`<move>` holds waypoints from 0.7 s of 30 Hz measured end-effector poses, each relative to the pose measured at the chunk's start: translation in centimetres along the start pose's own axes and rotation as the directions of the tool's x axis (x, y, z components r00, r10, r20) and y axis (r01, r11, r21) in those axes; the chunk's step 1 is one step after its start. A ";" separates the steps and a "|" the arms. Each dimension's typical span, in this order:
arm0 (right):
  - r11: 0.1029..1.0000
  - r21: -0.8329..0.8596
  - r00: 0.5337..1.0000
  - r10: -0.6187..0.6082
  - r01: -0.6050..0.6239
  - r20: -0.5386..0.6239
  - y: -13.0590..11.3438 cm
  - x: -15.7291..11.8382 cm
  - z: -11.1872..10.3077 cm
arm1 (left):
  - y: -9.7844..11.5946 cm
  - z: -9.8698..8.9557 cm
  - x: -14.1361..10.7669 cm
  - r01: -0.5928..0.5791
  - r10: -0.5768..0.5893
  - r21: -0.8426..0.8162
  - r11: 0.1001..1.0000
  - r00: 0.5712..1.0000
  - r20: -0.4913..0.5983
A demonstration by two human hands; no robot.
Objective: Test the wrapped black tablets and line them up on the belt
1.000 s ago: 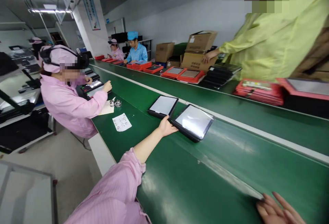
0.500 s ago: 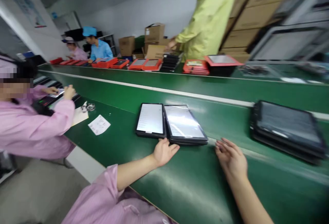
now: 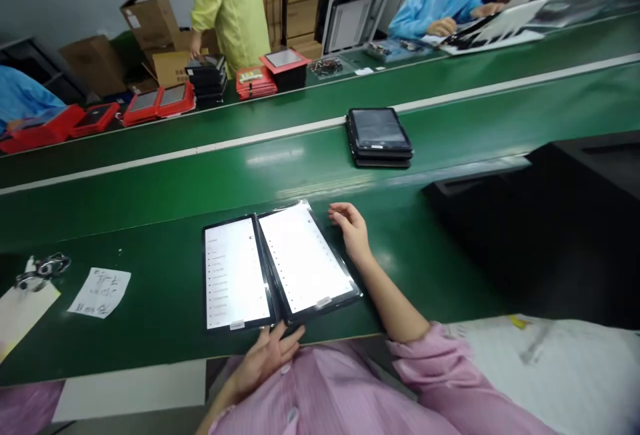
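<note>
Two tablets with bright white screens lie side by side on the green table in front of me. The left tablet [image 3: 237,275] shows a list, and the right tablet [image 3: 306,255] is slightly turned, with clear film at its top edge. My left hand [image 3: 267,358] is at their lower edge, palm up and fingers apart, its fingertips by the gap between them; whether they touch is unclear. Beyond the upper right side of the right tablet, my right hand [image 3: 351,230] hovers with loosely bent fingers and nothing in it.
A stack of dark tablets [image 3: 379,130] sits on the green belt [image 3: 240,172]. At left lie a handwritten note [image 3: 101,292] and metal rings [image 3: 45,268]. A large black object [image 3: 565,235] stands at right. Across the belt are red cases [image 3: 145,105] and people in yellow and blue.
My view has swung right and down. The lit tablets now lie close to the table's near edge. My right hand has gone from near the right tablet's lower corner to beside its upper side.
</note>
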State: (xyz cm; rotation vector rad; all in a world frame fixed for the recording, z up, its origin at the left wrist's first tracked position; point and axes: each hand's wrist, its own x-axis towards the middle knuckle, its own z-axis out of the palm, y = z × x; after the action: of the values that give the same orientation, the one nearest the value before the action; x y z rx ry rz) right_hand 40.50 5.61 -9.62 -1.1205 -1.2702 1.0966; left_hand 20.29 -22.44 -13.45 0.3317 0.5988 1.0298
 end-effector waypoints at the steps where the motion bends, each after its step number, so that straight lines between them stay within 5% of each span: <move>1: 0.991 -0.093 0.994 -0.086 0.092 0.065 -0.7 -0.6 -0.2 | 0.4 -0.2 -0.8 0.037 -0.037 0.029 0.999 0.999 -0.002; 3: 0.915 -0.259 0.928 -0.234 0.311 0.289 -2.4 -2.2 -0.3 | 1.6 -0.4 -2.4 0.096 -0.095 0.072 0.993 0.995 -0.014; 7: 0.625 -0.341 0.603 -0.270 0.703 0.751 -5.9 -6.3 0.9 | 4.4 0.9 -5.5 0.223 -0.184 0.253 0.942 0.968 -0.168; 9: 0.526 -0.297 0.462 -0.213 0.797 0.861 -6.8 -8.0 2.0 | 5.8 1.9 -6.6 0.279 -0.156 0.466 0.840 0.946 -0.285; 11: 0.483 -0.259 0.377 -0.166 0.836 0.911 -6.9 -9.2 3.1 | 7.4 2.6 -7.5 0.287 -0.023 0.725 0.626 0.936 -0.351; 13: 0.464 -0.260 0.362 -0.144 0.847 0.921 -6.7 -9.9 3.8 | 9.1 2.5 -8.2 0.252 0.245 0.912 0.324 0.909 -0.338; 16: 0.452 -0.303 0.403 -0.144 0.839 0.904 -6.1 -9.9 3.7 | 11.1 0.7 -9.1 0.295 0.635 0.947 -0.127 0.758 -0.151; 18: 0.442 -0.331 0.440 -0.169 0.834 0.882 -6.1 -9.6 2.7 | 11.8 -0.9 -9.4 0.377 0.712 0.863 -0.336 0.702 -0.030; 21: 0.397 -0.415 0.530 -0.244 0.818 0.812 -6.3 -9.0 0.3 | 11.9 -2.8 -9.3 0.432 0.712 0.777 -0.458 0.702 0.029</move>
State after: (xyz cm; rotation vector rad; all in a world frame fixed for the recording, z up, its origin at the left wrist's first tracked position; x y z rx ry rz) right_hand 40.01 -4.14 -4.57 -0.6904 -2.6626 0.2783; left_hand 6.81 -24.86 -6.58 1.9576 2.3899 0.4796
